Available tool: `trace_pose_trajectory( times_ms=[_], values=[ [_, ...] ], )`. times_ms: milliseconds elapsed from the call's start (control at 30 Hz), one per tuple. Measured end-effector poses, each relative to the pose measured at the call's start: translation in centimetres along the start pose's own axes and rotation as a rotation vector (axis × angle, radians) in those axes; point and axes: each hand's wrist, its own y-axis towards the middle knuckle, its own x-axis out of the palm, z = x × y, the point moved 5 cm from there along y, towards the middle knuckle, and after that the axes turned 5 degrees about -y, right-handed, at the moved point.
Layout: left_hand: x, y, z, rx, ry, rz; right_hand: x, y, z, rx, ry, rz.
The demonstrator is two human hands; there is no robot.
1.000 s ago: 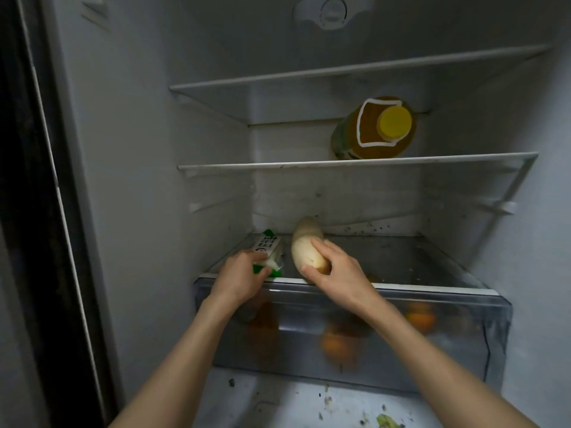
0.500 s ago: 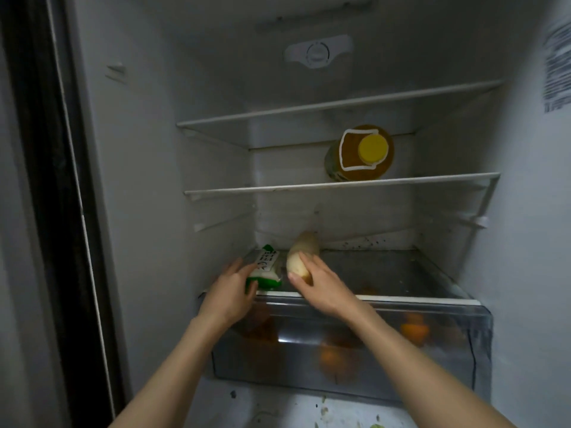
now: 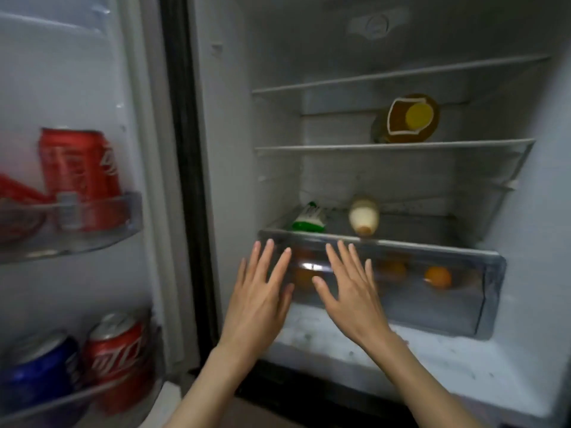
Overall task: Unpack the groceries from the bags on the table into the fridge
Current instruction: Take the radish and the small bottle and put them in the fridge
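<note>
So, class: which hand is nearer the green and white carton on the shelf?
Left. The left hand lies just below the green and white carton; the right hand is below and further right.

Left hand (image 3: 258,299) and right hand (image 3: 350,296) raised side by side, backs toward camera, fingers straight and spread, pointing up and forward. Both hold nothing. Thumbs angled inward, near each other, not touching. Bare forearms extend from bottom of view

We can read no text for certain: white script on the upright red drink can (image 3: 81,177) and the lower red can (image 3: 119,356) is blurred, as is print on the green-and-white carton (image 3: 310,218).
</note>
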Motion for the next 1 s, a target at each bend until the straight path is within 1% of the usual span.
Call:
trace_pose_trajectory(
  times_ms=[100,200,300,400,500,600,767,900,1000],
  values=[
    [-1.9,-6.3,1.3,-0.011,0.034,-0.052,1.2,-5.6,-1.9,0.013,-0.034,-0.033],
    [-5.3,-12.6,2.0,-0.003,0.057,-0.059,1.9,-11.2,-4.8,0.034,-0.062,-0.045],
    [-9.1,-20.4,0.9,-0.069,0.101,-0.086,2.7,-17.3,-9.4,-0.003,-0.007,-0.069],
    [-13.2,-28.5,-1.7,-0.216,0.160,-0.181,3.8,-23.5,-15.5,-0.063,0.081,-0.174],
    [-17.7,-35.9,-4.4,-0.378,0.252,-0.287,4.9,-28.4,-21.8,-0.172,0.156,-0.299],
    [-22.9,-41.6,-7.1,-0.540,0.309,-0.340,6.1,-31.1,-28.2,-0.300,0.216,-0.349],
    [-31.0,-49.8,-11.0,-0.796,0.423,-0.342,9.1,-34.9,-39.1,-0.501,0.320,-0.435],
    [-36.6,-55.6,-14.5,-0.987,0.480,-0.292,11.7,-36.9,-47.7,-0.640,0.378,-0.481],
    [-40.6,-58.7,-17.4,-1.073,0.539,-0.260,13.9,-37.9,-54.7,-0.733,0.432,-0.514]
  ],
)
